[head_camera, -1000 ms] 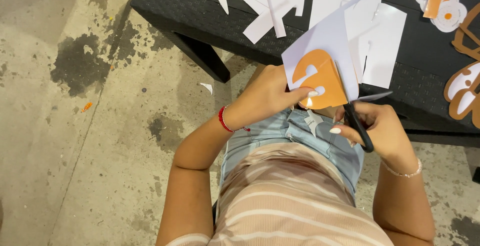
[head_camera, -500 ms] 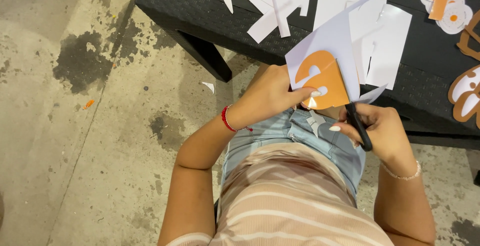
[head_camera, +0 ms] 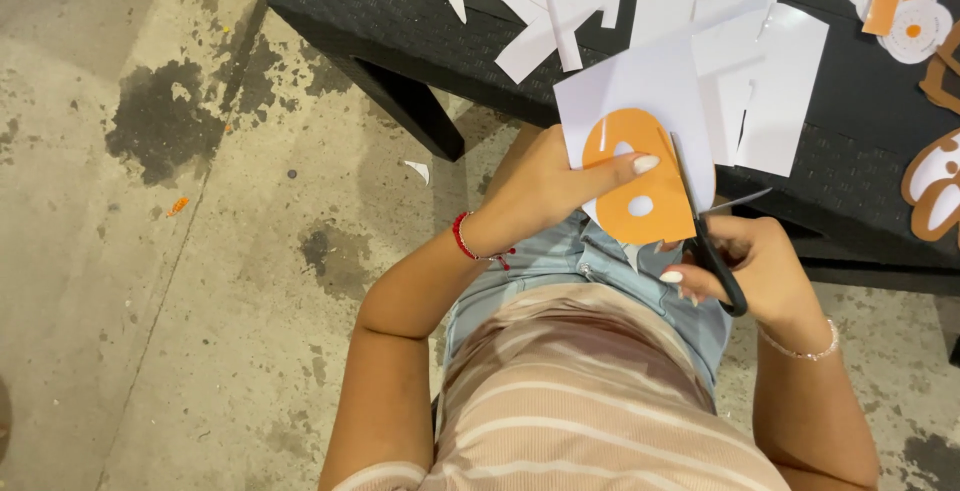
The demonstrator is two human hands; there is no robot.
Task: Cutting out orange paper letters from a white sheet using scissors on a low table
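Head view: the left hand [head_camera: 545, 191] holds a white paper sheet [head_camera: 640, 86] printed with an orange rounded shape [head_camera: 640, 186]; its fingers pinch the sheet, the thumb pressed flat on the orange print and the remaining fingers hidden behind the paper. The sheet is held in the air above the person's lap, just in front of the near edge of the black tabletop [head_camera: 390, 11]. The right hand [head_camera: 760, 276] grips black-handled scissors [head_camera: 705, 236]; its fingers are curled through and around the handles, and the blades stand slightly apart at the right border of the orange shape, one tip reaching past the sheet's edge. The sheet appears light, thin and flexible; it is judged likely to bend or flutter if held far from the cut line, and to tear if pulled. A hold close beside the blades, as the left hand shows, is judged the steadiest; the glossy print may be somewhat slippery under the thumb. On the tabletop lie white paper offcuts [head_camera: 545, 41] and larger white pieces [head_camera: 780, 101], well apart from finished orange-and-white cutouts [head_camera: 935, 191] at the right edge and more at the top right [head_camera: 900, 11]. The overlapping white pieces just behind the held sheet stand nearest to it and could snag its upper edge. A small paper scrap [head_camera: 418, 169] lies on the stained concrete floor [head_camera: 150, 251] near the table leg.
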